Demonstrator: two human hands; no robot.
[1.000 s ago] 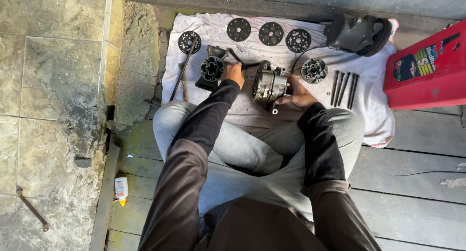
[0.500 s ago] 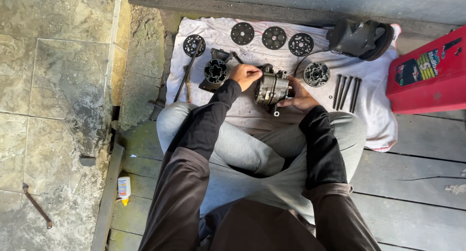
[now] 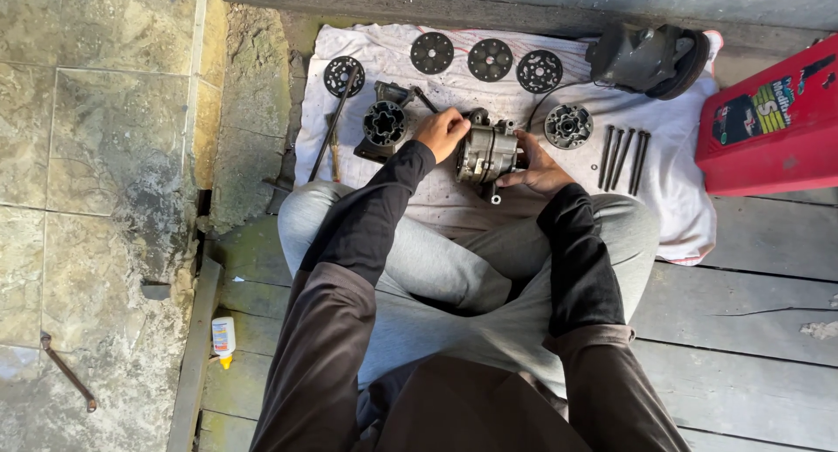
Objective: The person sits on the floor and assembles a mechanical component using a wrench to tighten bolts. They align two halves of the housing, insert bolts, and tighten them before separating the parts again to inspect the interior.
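Both the left hand (image 3: 443, 133) and right hand (image 3: 539, 168) grip the grey compressor body (image 3: 487, 152) mid-cloth (image 3: 681, 207), teardown seemingly well along: discs (image 3: 490, 60) line the far edge, long bolts (image 3: 621, 158) rightward.

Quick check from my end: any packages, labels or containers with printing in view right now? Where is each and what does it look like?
Red container: far right, beside the white cloth; boxy, with a dark, green and yellow label on its face.
Small bottle: lying lower left by the wooden boards; white body, red-banded label, yellow tip.
No screens or signs visible.
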